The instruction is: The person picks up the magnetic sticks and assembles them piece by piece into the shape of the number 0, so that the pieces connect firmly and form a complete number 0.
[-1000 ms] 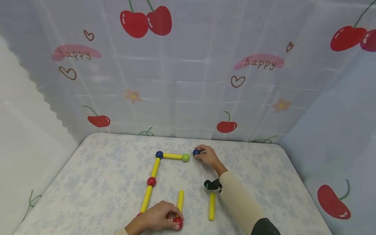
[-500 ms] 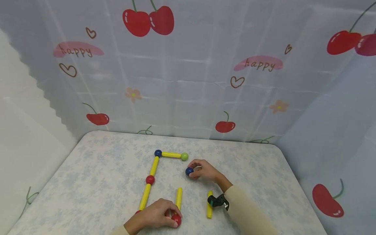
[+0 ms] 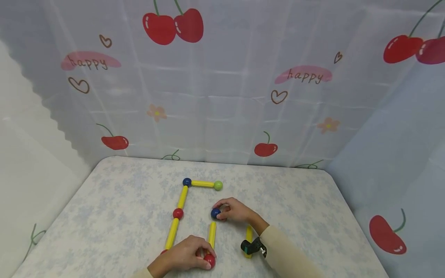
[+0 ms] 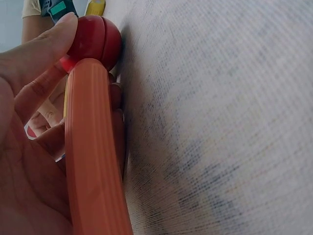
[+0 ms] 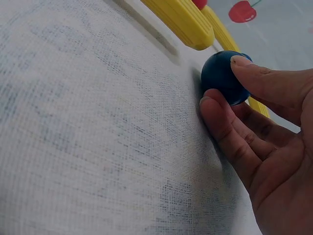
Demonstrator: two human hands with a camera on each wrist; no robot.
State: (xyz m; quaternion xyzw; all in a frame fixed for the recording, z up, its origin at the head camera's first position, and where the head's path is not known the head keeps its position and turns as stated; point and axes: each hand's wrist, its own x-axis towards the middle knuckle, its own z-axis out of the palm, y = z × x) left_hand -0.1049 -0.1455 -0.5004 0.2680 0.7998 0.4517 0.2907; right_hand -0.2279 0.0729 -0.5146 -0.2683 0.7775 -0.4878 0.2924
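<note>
My left hand (image 3: 187, 253) pinches a red ball (image 3: 210, 261) at the near side of the table. A yellow rod (image 3: 212, 233) runs away from that ball. An orange rod (image 4: 93, 142) meets the ball in the left wrist view and lies along the palm; the hand hides it from the head view. Between thumb and fingers, my right hand (image 3: 236, 212) holds a blue ball (image 3: 215, 213) just beyond the yellow rod's far end. The right wrist view shows this rod end (image 5: 198, 36) close to the ball, with a small gap.
To the left, a chain of yellow rods (image 3: 172, 234) joins a red ball (image 3: 178, 213), another blue ball (image 3: 187, 182) and a green ball (image 3: 218, 185). A loose yellow rod (image 3: 249, 233) lies partly under the right wrist's black camera (image 3: 253, 246). A cherry-print curtain (image 3: 222, 96) hangs behind the table.
My right hand has brought the blue ball from near the green ball toward me and leftward, up to the yellow rod's far end. The left hand has kept its hold on the red ball.
</note>
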